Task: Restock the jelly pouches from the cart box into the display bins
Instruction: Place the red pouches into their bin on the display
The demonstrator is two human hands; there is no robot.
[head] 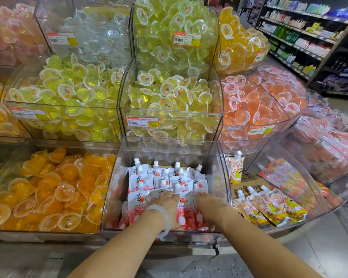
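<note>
**Both hands down among the pouches in the front bin**

Right now the person's left hand (165, 199) and right hand (206, 199) reach side by side into the clear front bin (117, 197), at the near edge of the display. The left hand, with a pale bangle (165, 223) on its wrist, lies palm down on the red and white jelly pouches (141, 183), its fingers spread fairly flat and pressing rather than curled round anything. The right hand also rests on the pouches, just beside the left, but its fingers are tucked in among them, so whether it pinches one cannot be told.

The pouches fill the bin in overlapping rows. Their long axes run from the near wall towards the far wall, spouts pointing away from the person and slightly up. The rows still to be straightened therefore lie directly ahead of both hands, with the left hand nearer the bin's left side and the right hand nearer its right wall.

Judging by this, the step in hand is settling or levelling the stock, and any further push would go forward along the pouches' length.

To the right, a neighbouring bin (317, 197) holds yellow pouches (269, 207); to the left is a bin of orange jelly cups (49, 189). The cart box is not in view.
</note>
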